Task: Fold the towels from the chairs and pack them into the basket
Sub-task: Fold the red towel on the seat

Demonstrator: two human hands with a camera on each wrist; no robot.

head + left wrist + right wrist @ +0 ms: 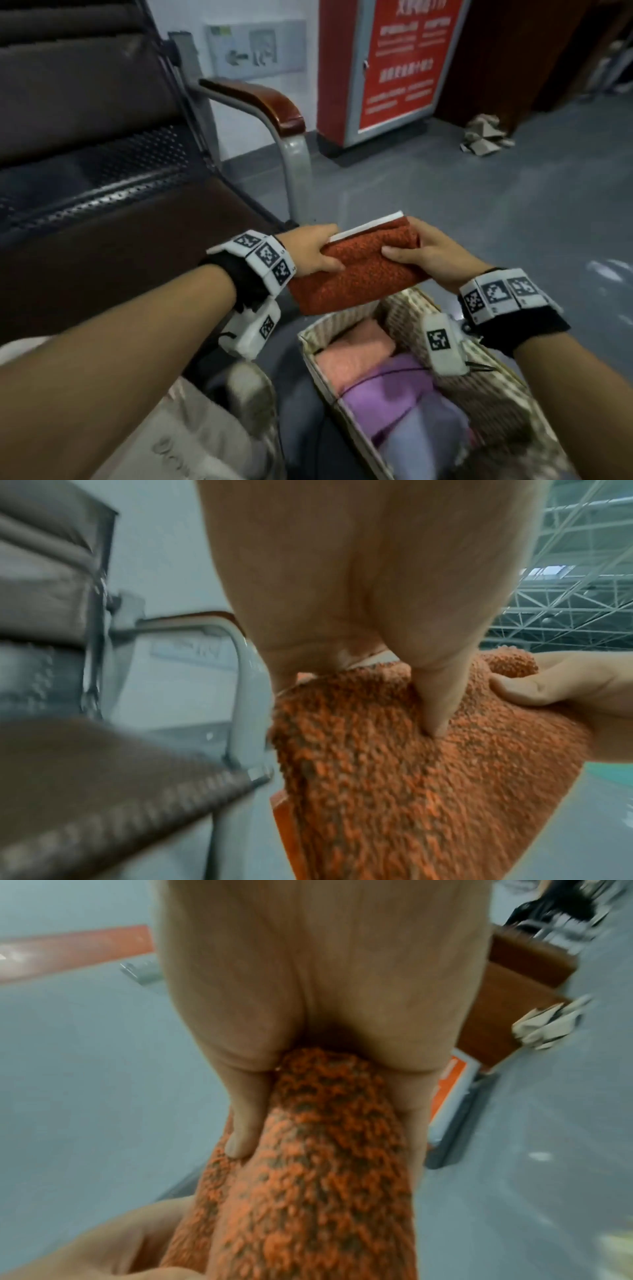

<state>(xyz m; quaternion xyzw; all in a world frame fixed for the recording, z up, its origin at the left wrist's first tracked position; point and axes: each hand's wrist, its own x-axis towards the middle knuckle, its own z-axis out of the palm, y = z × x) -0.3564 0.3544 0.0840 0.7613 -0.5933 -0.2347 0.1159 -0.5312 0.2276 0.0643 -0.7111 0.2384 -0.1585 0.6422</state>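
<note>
Rust-orange terry, the folded towel (352, 265) is held above the basket (407, 310) at 6 o'clock, the left hand (308, 251) pinching its 9 o'clock end and the right hand (435, 251) gripping its 3 o'clock end, fingers curled round it. Only the head view shows the pink towel (352, 356) and purple towel (387, 394) inside; the left wrist view alone shows roof trusses (575, 561). A brown chair (102, 192) stands at 10 o'clock on grey floor (479, 205), a red cabinet (387, 65) at 12.

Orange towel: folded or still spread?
Folded: the orange towel is a compact thick rectangle, held at its ends by left hand and right hand.
</note>
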